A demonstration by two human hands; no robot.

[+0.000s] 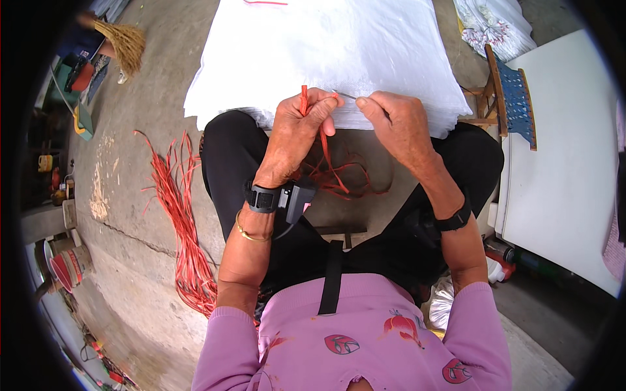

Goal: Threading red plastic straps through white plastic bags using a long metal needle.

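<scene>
Pinched in my left hand [298,130] is a red plastic strip [304,99]; one end sticks up above the fingers and the rest trails down between my knees. My right hand [399,127] is closed on a thin metal needle [345,96], whose tip meets the strip at my left fingertips. Whether the strip passes through the needle is too small to tell. Both hands hover over the near edge of a stack of white sheets or sacks [319,55]. Loose loops of red strip [345,179] hang below that edge.
On the floor to my left lies a long bundle of red strips [186,241]. A wooden chair with blue webbing [518,98] and a white panel [564,169] stand right. White sacks [495,29] lie far right. Far left, another person's arm is near a straw broom [122,45].
</scene>
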